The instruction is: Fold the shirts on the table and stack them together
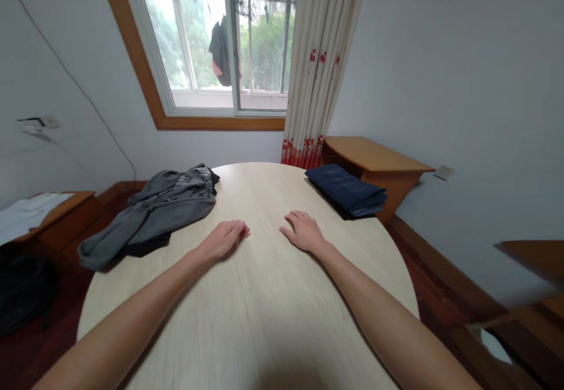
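Head cam: gry garment (176,202) (rumpled)

Round table (264,308) — gray clothing (176,199), navy stack (346,188)

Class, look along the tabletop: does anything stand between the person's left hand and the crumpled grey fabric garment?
Nothing visible stands between the left hand and the crumpled grey fabric garment; the pale, round, wood-grained table shows in the gap.
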Demonstrator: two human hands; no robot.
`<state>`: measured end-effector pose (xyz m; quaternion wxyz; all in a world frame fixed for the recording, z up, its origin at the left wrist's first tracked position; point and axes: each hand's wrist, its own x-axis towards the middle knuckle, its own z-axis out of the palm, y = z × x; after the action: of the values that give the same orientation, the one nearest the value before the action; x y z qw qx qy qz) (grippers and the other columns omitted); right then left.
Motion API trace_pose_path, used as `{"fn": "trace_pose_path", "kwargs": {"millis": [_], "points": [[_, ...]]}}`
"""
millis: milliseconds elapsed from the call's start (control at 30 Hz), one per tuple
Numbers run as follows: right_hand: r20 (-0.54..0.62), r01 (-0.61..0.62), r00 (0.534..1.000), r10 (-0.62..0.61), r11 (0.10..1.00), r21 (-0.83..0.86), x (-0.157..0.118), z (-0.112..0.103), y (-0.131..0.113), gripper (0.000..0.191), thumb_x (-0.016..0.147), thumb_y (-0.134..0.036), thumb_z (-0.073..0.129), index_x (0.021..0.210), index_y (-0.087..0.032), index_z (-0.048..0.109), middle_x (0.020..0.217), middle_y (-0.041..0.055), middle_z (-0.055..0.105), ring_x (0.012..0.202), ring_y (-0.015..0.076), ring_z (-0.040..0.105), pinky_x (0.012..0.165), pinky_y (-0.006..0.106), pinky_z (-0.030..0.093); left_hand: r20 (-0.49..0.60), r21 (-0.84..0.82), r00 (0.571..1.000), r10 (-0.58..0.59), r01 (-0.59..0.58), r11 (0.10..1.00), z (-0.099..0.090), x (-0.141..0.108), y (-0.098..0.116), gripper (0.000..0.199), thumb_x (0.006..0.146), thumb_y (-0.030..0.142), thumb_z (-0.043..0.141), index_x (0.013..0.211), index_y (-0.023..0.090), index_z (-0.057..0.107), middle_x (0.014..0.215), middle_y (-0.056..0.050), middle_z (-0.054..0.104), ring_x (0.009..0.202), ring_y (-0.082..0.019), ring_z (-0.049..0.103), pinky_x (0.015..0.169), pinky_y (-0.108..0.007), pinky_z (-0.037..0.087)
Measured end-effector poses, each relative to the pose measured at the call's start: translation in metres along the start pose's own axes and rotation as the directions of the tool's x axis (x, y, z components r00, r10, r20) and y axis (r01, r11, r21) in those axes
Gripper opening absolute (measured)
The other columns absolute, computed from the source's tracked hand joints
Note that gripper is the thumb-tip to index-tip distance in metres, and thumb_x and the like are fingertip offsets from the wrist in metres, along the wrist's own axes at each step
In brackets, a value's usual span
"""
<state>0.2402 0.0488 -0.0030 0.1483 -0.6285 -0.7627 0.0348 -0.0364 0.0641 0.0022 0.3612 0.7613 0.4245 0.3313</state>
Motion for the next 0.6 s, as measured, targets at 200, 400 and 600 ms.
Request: {"fn": "trace_pose_path", "kwargs": {"millis": [200,400,600], "points": [[0.055,0.080,0.995,-0.084,0.994,0.079,-0.002,0.009,0.027,0.054,0.097,-0.046,0.050,0.140,-0.014,0.057,0.153,0.0183,0.046,0.143,0.0324,0.040,0.116,0.050,0.032,-0.165,0.381,0.986,0.017,0.048,0.923,-0.023,0.007,-0.012,0.050,0.097,0.047,0.034,0.088,0.017,0.073,0.093,-0.013,0.074,0.089,-0.027,0.066,0.085,-0.037,0.047],[0.042,0.155,0.986,-0.164,0.973,0.170,0.000,0.014,0.046,0.055,0.094,-0.047,0.054,0.138,-0.015,0.059,0.152,0.0172,0.048,0.143,0.0312,0.041,0.118,0.049,0.031,-0.517,0.686,0.841,0.163,0.292,0.667,-0.065,-0.009,-0.020,0.051,0.089,0.031,0.055,0.136,0.014,0.057,0.147,-0.020,0.052,0.140,-0.035,0.040,0.117,-0.055,0.019],[0.042,0.150,0.986,-0.161,0.969,0.195,0.000,0.016,0.047,0.053,0.094,-0.047,0.056,0.137,-0.017,0.060,0.152,0.0170,0.048,0.145,0.0309,0.040,0.118,0.051,0.030,-0.666,0.580,0.734,-0.135,0.622,0.527,-0.106,-0.022,-0.053,0.054,0.089,0.040,0.058,0.135,0.011,0.058,0.157,-0.027,0.035,0.147,-0.045,0.026,0.112,-0.072,0.014]]}}
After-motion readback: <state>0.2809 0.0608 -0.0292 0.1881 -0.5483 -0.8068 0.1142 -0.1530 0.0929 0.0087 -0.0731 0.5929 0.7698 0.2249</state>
